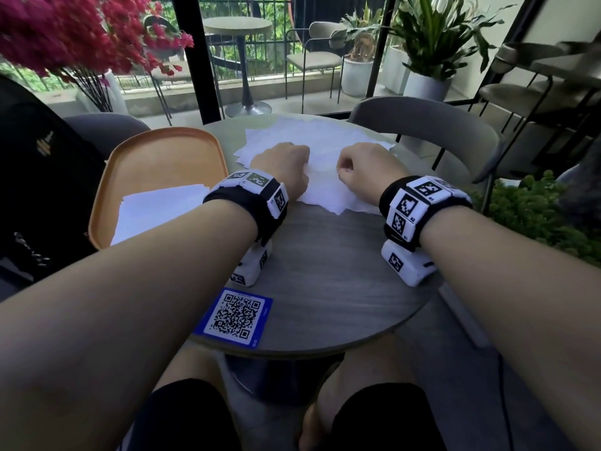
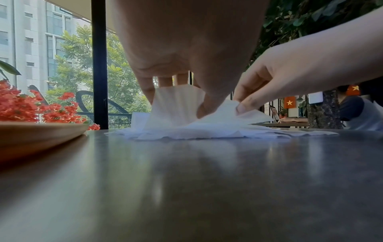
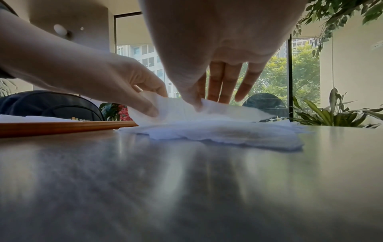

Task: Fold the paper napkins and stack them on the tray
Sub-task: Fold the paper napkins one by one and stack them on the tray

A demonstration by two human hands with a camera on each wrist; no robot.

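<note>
A loose pile of white paper napkins (image 1: 322, 138) lies at the far side of the round grey table (image 1: 325, 288). My left hand (image 1: 286, 164) pinches the top napkin (image 2: 176, 104) between thumb and fingers and lifts its near edge. Beside it my right hand (image 1: 364, 166) pinches the same napkin (image 3: 217, 108) with thumb and forefinger, its other fingers straight. An orange tray (image 1: 162, 151) stands at the table's left with folded white napkins (image 1: 156, 209) stacked in its near part.
A blue-framed QR card (image 1: 235, 317) lies near the table's front edge. A grey chair (image 1: 439, 125) stands behind the table at right, a black backpack (image 1: 35, 177) at left, pink flowers (image 1: 71, 37) beyond the tray.
</note>
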